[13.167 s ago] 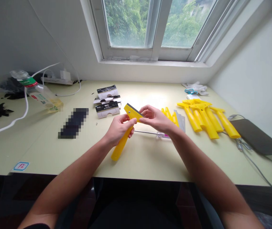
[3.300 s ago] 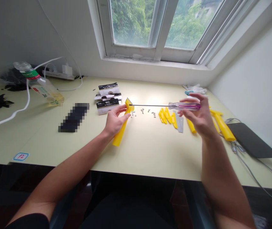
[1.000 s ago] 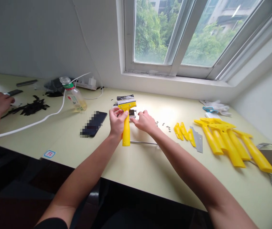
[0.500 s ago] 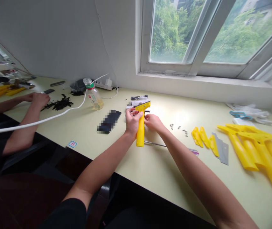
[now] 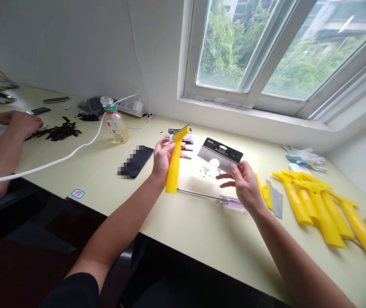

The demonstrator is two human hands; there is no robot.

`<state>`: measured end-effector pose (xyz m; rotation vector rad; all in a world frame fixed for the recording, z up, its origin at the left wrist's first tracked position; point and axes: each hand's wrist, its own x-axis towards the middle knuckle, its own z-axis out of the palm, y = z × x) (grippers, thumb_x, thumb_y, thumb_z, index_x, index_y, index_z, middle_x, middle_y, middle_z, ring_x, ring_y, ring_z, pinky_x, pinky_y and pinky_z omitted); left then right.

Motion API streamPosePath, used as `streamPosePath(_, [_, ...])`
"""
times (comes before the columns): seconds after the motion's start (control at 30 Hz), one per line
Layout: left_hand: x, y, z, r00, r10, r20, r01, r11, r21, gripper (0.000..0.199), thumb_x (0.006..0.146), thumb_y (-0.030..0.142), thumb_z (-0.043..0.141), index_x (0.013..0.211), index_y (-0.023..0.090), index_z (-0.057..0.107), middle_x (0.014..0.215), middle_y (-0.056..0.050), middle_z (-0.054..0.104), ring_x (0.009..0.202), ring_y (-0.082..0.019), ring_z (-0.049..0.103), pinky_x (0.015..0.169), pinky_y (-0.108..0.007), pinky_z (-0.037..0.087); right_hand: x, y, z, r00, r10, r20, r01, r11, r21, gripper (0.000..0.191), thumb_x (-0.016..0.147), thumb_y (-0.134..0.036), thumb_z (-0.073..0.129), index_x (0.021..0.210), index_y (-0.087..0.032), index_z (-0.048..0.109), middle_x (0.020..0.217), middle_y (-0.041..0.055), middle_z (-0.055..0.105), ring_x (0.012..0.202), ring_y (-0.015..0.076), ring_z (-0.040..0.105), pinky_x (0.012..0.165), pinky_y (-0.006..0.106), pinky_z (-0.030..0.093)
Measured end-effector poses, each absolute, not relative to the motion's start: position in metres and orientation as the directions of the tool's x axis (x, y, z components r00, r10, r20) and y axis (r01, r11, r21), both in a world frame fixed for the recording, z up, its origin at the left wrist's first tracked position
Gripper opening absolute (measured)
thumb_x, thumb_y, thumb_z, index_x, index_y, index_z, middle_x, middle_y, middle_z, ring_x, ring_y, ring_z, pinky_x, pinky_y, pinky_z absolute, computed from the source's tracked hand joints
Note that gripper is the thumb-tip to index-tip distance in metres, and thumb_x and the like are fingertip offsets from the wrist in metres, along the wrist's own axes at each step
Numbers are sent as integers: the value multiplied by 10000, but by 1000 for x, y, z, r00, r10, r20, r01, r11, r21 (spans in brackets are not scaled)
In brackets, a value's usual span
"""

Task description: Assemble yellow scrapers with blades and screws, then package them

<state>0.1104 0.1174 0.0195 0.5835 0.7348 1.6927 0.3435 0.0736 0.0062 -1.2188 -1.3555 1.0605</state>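
My left hand point(image 5: 162, 160) is closed around a yellow scraper point(image 5: 174, 167), held upright with its head at the top. Between the thumb and fingers of my right hand point(image 5: 241, 182) is a printed packaging card point(image 5: 219, 155), black along its top with a hang hole; its other fingers spread out. Behind the scraper lies a stack of similar cards point(image 5: 187, 147). Small screws point(image 5: 206, 171) are scattered on the table below the held card. A screwdriver point(image 5: 230, 201) with a clear handle lies in front, its shaft pointing at the scraper.
Several yellow scraper handles point(image 5: 317, 209) lie at the right, near yellow pieces and a grey blade point(image 5: 277, 200). White gloves point(image 5: 307, 156) rest behind them. A phone point(image 5: 138, 161), a bottle point(image 5: 115, 122) and a white cable point(image 5: 70, 160) are at the left, with another person's hand point(image 5: 25, 124) beyond.
My right hand has moved right, away from the scraper, and now holds a packaging card. The scraper stays in my left hand, turned slightly. The camera view has shifted right.
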Motion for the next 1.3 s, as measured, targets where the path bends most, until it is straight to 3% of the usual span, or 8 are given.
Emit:
streamPosePath(0.23, [119,143,14,-176,972,-154,-583,23,812,160,805,169,639,961,138,625,840,-73,710,675,-140,670,697,-266,573,364,37,-2,-82,992,94,-4,94,-996,319,935,-525,553,1021,-241,436,1011,47,668,791,219,749,613,358,637])
streamPosePath(0.33, [139,140,14,-182,966,-183,-587,43,808,371,806,129,660,1161,159,557,875,-65,710,687,-144,682,653,-255,564,356,30,-5,-127,990,65,42,71,-997,336,939,-544,536,1032,-237,437,905,25,684,710,203,748,629,352,634])
streamPosePath(0.47, [150,133,19,-202,960,-191,-645,16,764,641,832,71,642,1349,294,336,995,-43,690,725,-145,699,603,-235,546,352,29,-7,-145,986,78,53,86,-995,356,942,-574,508,1025,-234,440,904,29,695,683,194,747,631,344,629])
streamPosePath(0.67, [136,138,19,-394,916,-80,-599,-190,778,453,844,68,611,1203,307,474,911,8,630,695,-96,654,593,-184,520,345,29,-9,-158,982,106,-48,100,-994,310,949,-533,528,995,-240,440,920,26,692,737,202,753,699,397,639])
streamPosePath(0.8, [148,125,10,-250,962,-115,-550,-43,834,170,856,158,631,1022,191,638,830,-25,633,580,-74,573,548,-191,489,327,28,-15,-167,982,92,-138,69,-988,295,950,-512,539,967,-235,441,944,23,676,801,193,743,777,435,633])
streamPosePath(0.93, [166,111,0,-168,983,-68,-456,-17,890,200,866,179,620,1045,182,709,956,-68,671,669,-93,601,644,-233,525,319,27,-18,-162,981,108,-217,71,-973,293,889,-438,665,916,-238,452,911,-13,632,880,168,694,851,428,612])
streamPosePath(1.1, [173,108,-5,-131,991,-8,-463,-54,885,333,832,236,695,1164,248,672,1032,-57,673,809,-137,655,813,-319,555,321,28,-21,-208,968,142,-123,118,-985,291,799,-334,776,928,-226,538,909,-5,638,881,156,648,854,358,575])
streamPosePath(1.3, [173,108,-4,-176,971,160,-513,-229,827,243,748,216,782,954,225,653,1048,-18,613,967,-143,658,948,-356,549,317,27,-23,-160,987,10,-296,-38,-954,495,745,-321,823,1156,-254,556,1036,10,690,948,175,677,939,387,554])
